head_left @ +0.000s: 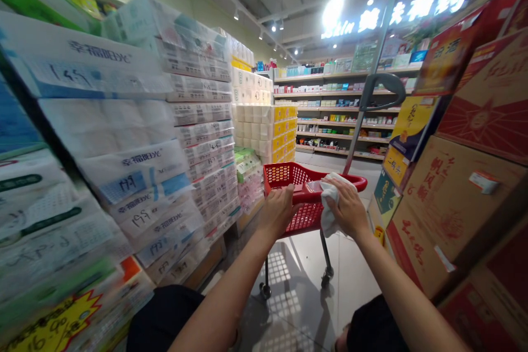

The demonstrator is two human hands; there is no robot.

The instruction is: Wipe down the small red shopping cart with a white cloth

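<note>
- Head view: left hand [279, 208] closed around the near rim of the red shopping basket [297, 176], which stands on its wheeled frame in the aisle.
- Right hand [347, 210] clamped on a white cloth [329, 198], pressed against the basket rim.
- Tissue packs [136, 170] stacked to the left, cardboard boxes [454, 192] to the right.

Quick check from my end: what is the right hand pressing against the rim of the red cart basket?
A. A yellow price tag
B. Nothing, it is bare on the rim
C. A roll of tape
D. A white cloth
D. The right hand has a crumpled white cloth bunched under its fingers against the rim of the red cart basket, while the left hand grips the near edge bare.
</note>
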